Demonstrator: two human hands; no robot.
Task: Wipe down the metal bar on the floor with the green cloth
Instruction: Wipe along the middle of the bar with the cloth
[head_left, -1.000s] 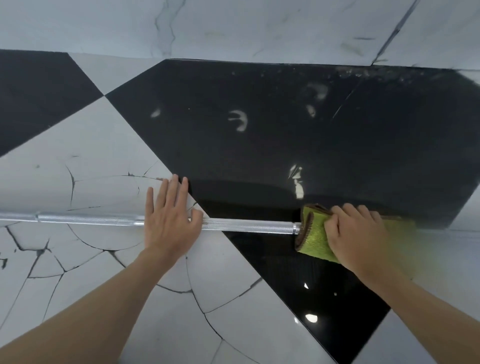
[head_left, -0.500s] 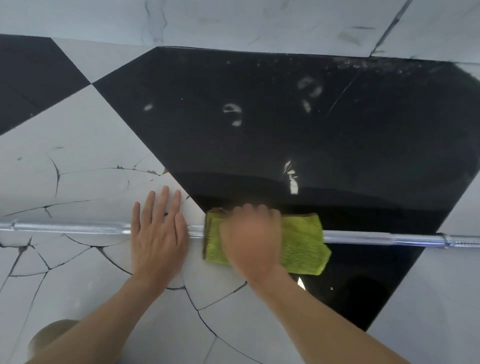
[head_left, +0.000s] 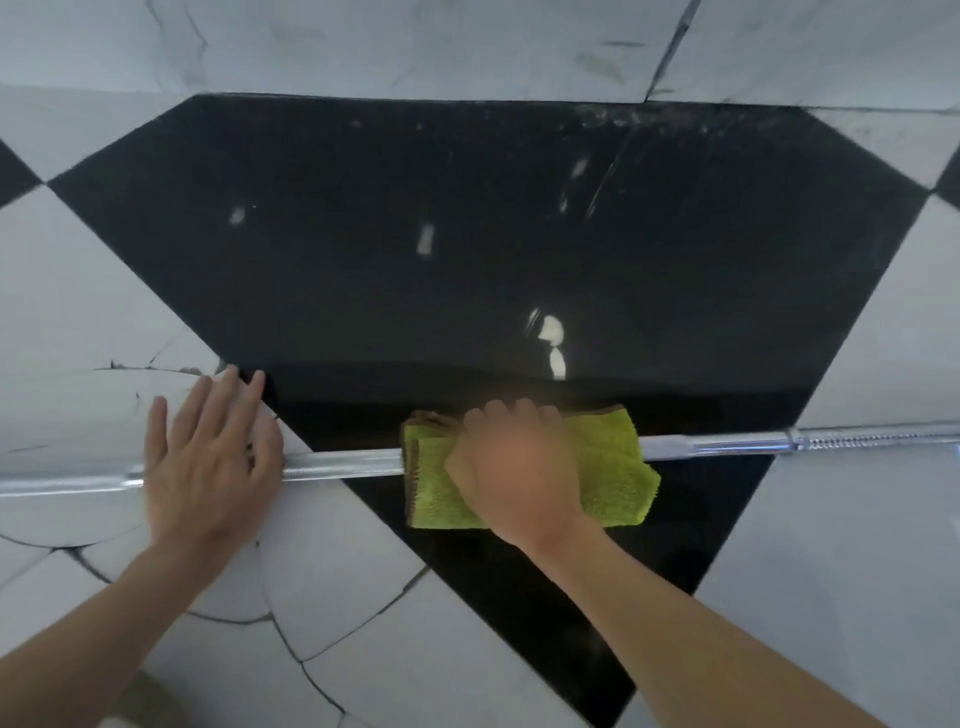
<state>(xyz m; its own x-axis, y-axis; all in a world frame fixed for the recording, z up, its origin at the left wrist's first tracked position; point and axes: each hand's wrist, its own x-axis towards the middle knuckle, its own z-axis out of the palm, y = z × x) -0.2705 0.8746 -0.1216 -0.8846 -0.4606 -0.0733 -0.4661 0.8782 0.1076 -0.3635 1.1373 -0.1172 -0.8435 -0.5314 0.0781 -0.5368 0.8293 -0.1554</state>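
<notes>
Sliding rightward again, the right hand (head_left: 514, 467) is clenching the folded green cloth (head_left: 613, 467) around the long chrome metal bar (head_left: 343, 463), while the left hand (head_left: 208, 462) is pressing flat, steadying it.

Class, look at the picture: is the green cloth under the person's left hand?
No: the green cloth is folded over the metal bar under the right hand, while the left hand presses flat on the bare bar.

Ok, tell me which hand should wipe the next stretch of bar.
The right hand: it already presses the green cloth around the bar. The left hand lies flat on the bar, probably steadying it.
</notes>
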